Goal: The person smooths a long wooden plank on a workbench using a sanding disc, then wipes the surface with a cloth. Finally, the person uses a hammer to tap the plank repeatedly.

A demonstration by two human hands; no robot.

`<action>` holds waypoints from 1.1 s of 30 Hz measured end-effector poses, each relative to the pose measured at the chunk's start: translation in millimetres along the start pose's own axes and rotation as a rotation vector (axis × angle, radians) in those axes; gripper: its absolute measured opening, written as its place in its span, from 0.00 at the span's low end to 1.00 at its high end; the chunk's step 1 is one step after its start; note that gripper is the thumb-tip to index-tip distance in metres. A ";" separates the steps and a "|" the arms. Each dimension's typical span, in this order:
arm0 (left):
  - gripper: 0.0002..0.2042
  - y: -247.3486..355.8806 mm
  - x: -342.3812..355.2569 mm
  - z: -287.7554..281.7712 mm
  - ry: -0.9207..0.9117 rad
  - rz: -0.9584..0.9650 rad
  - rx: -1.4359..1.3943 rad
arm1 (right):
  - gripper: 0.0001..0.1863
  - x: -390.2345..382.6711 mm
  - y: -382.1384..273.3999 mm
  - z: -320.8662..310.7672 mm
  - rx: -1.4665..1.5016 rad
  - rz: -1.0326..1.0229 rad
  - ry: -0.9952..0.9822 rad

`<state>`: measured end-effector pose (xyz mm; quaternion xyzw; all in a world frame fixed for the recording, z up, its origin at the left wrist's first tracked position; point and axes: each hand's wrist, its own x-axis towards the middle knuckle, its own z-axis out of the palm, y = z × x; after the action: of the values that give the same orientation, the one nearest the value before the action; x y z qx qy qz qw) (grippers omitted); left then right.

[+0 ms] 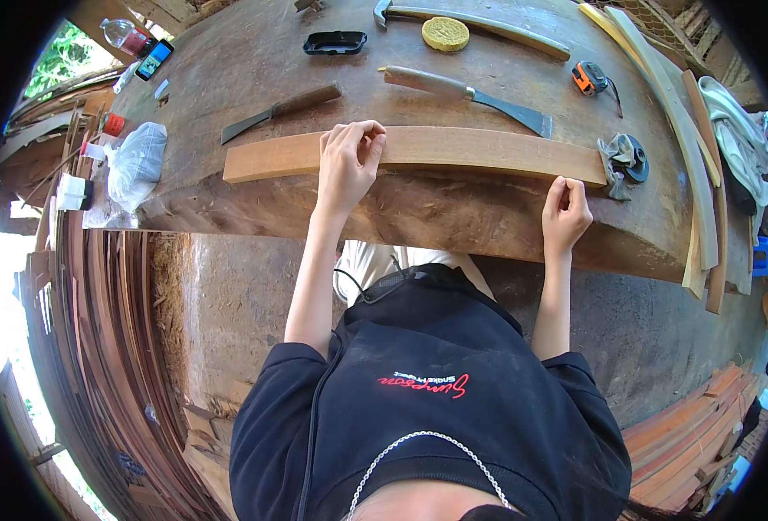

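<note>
A long light-brown wooden plank (pixel 479 149) lies along the near side of a thick wooden workbench (pixel 254 82). My left hand (pixel 349 161) is over the plank, left of its middle, with the fingers curled toward the thumb; whatever it pinches, if anything, is hidden. Close to the plank's right end, at its near edge, my right hand (pixel 566 213) is closed, thumb against the bent fingers, and nothing clear shows in it. Beyond the plank lie a wooden-handled knife (pixel 284 111) on the left and a wide-bladed chisel-like tool (pixel 471 95) on the right.
Farther back are a hammer (pixel 479 26), a round yellow cake-like block (pixel 445 35), a black case (pixel 335 42) and an orange tape measure (pixel 590 79). A grey cloth with a black disc (pixel 634 161) touches the plank's right end. Left stand a plastic bag (pixel 137 165), phone (pixel 154 60) and bottle (pixel 125 36).
</note>
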<state>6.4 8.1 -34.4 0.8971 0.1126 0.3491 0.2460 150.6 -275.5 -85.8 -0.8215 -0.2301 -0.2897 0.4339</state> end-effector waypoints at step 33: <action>0.04 3.4 -3.8 6.4 -0.007 -0.009 0.156 | 0.24 227.9 13.5 192.4 -0.584 -0.269 -0.711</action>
<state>8.2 1.5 -38.9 0.9142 0.1429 0.3352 0.1775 377.8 -90.8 -27.3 -0.9202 -0.3772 -0.0970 0.0380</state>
